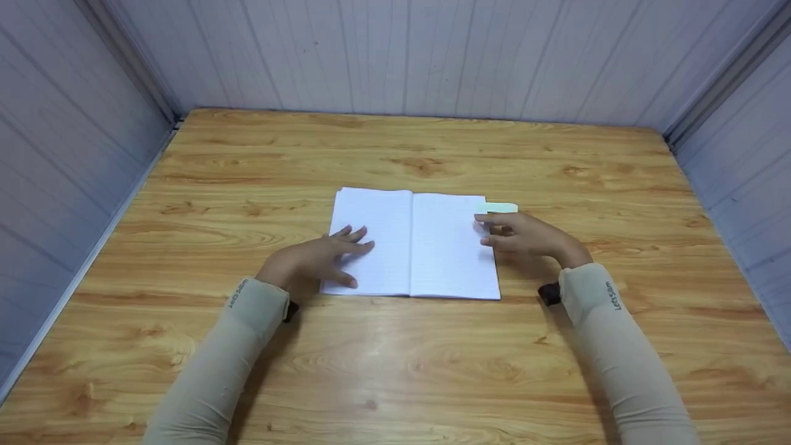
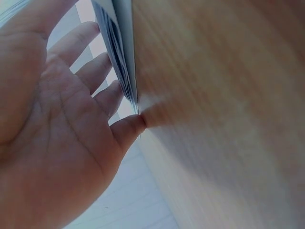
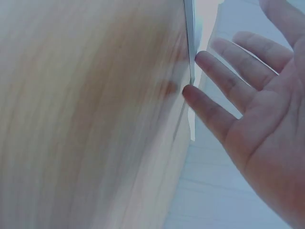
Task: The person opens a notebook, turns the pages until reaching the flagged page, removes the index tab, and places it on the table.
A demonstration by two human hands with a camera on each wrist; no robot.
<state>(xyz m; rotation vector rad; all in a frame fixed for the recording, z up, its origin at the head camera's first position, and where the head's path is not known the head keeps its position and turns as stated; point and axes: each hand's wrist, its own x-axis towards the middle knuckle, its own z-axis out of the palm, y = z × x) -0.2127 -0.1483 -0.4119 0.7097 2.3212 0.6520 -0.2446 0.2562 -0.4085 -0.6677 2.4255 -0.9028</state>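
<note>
An open notebook [image 1: 448, 247] with lined white pages lies flat on the wooden table. From its upper right edge sticks out a pale green tab [image 1: 503, 207], like a sticky note. My left hand [image 1: 324, 254] rests on the left page with fingers spread; in the left wrist view the little finger [image 2: 128, 131] is right at the edge of the page stack [image 2: 119, 52]. Over the right edge, just below the tab, is my right hand [image 1: 525, 235]. Its fingers are extended and spread, and the right wrist view shows fingertips close to the notebook's edge [image 3: 190, 43].
The wooden table [image 1: 383, 364] stretches around the notebook on all sides. White panel walls [image 1: 432, 55] stand along its back, left and right. Both forearms wear light sleeves [image 1: 618, 352], with a dark wrist camera [image 1: 549, 295] under the right wrist.
</note>
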